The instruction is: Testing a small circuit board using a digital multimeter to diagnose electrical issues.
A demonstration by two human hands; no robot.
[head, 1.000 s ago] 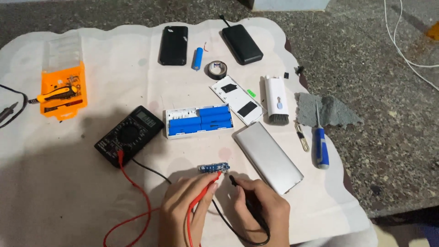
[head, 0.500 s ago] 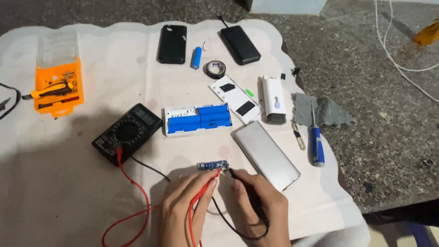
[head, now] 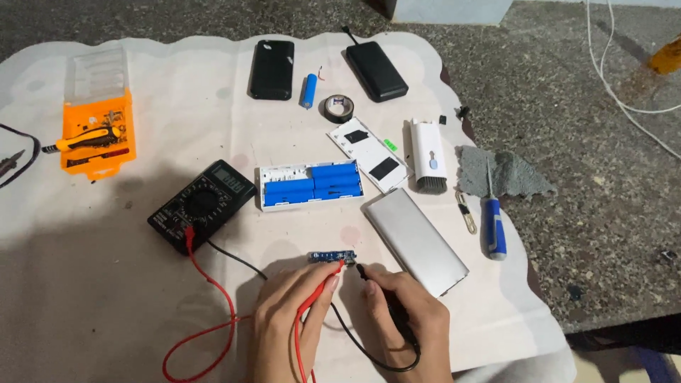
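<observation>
red probe (head: 317, 298), black probe (head: 383, 291), seemingly blue board (head: 331, 257)

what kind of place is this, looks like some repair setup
Probably a makeshift electronics repair bench: a speckled stone counter under a pale cloth, with a black multimeter, an opened white case of blue battery cells and an orange screwdriver kit.

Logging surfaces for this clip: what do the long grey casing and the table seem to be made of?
Grey casing: probably brushed aluminium, judging by its even matte silver sheen. Table: looks like speckled granite or similar stone, partly covered by a white cloth.
</observation>
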